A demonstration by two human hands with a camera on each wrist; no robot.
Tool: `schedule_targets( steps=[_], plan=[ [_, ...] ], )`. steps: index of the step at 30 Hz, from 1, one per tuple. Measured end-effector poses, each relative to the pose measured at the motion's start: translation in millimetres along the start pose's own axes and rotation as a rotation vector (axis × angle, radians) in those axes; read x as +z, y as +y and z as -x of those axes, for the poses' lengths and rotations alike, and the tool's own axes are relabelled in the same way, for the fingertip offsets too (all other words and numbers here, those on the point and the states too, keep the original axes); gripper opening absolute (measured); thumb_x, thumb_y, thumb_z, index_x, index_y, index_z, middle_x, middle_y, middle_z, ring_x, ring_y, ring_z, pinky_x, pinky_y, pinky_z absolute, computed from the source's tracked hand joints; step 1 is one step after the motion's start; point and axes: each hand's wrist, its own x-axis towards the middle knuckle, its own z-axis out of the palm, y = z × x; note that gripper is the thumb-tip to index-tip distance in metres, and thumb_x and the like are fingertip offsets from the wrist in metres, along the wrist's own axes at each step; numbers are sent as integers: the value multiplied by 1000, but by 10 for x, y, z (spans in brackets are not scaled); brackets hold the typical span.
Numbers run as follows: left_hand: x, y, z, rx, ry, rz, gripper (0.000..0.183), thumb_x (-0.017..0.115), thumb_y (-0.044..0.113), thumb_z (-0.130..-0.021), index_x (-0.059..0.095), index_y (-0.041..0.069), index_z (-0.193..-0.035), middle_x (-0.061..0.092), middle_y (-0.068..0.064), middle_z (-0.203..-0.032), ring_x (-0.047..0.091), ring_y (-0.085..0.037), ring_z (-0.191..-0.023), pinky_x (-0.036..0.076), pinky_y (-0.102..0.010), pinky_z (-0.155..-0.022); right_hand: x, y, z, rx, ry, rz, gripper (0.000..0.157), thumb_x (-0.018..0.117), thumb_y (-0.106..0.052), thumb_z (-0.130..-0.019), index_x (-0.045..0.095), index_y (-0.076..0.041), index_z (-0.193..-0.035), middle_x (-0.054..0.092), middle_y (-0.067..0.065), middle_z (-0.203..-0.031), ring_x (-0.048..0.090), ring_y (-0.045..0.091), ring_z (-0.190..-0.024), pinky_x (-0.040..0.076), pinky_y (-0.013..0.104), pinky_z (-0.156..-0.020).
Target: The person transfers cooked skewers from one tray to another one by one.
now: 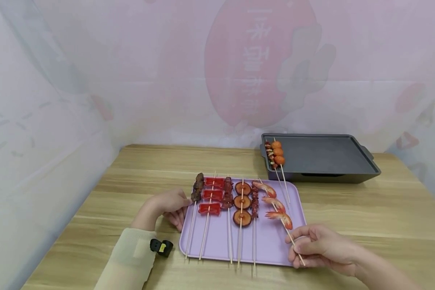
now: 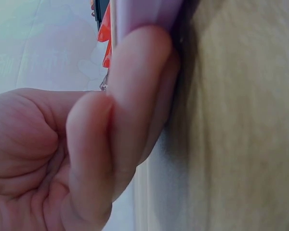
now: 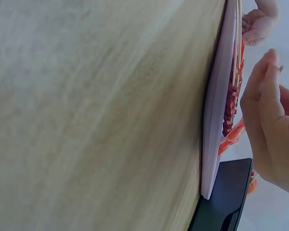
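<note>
A purple tray lies on the table with a row of skewers across it. My left hand holds the tray's left edge, fingers against its side, beside a dark meat skewer. At the right front corner, my right hand pinches the stick of a shrimp skewer between thumb and fingers. That skewer slants over the tray, its shrimp end towards the back. Between the hands lie a red-piece skewer, a mushroom skewer and two reddish meat skewers.
Behind the tray on the right stands a dark grill pan. On its left side lie an orange ball skewer and a mixed meat skewer, sticks reaching over the front rim. A printed cloth hangs behind the wooden table.
</note>
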Motion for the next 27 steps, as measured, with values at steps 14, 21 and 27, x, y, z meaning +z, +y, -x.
schedule_targets(
  steps=[14,21,27],
  plan=[
    [9,18,0,-1,4,-7,44,41,17,-106,60,-2,-71,63,-8,-52,64,-13,-42,55,-23,-42,191,-9,-179,69,-48,71,47,54,-8,-99,38,19,-135,75,10,-94,73,11,-82,61,20,-77],
    [4,20,15,7,12,-24,43,41,17,-106,60,-2,-72,64,-8,-54,63,-12,-42,55,-23,-43,188,-106,-122,49,-13,216,40,52,-14,-102,53,16,-128,75,10,-96,72,11,-82,60,19,-73],
    [1,3,12,11,2,-11,45,42,18,-106,61,-3,-72,64,-9,-53,63,-13,-42,55,-23,-42,41,-398,27,-120,62,323,36,48,-15,-104,54,4,-135,74,8,-105,72,19,-95,59,28,-86]
  ],
)
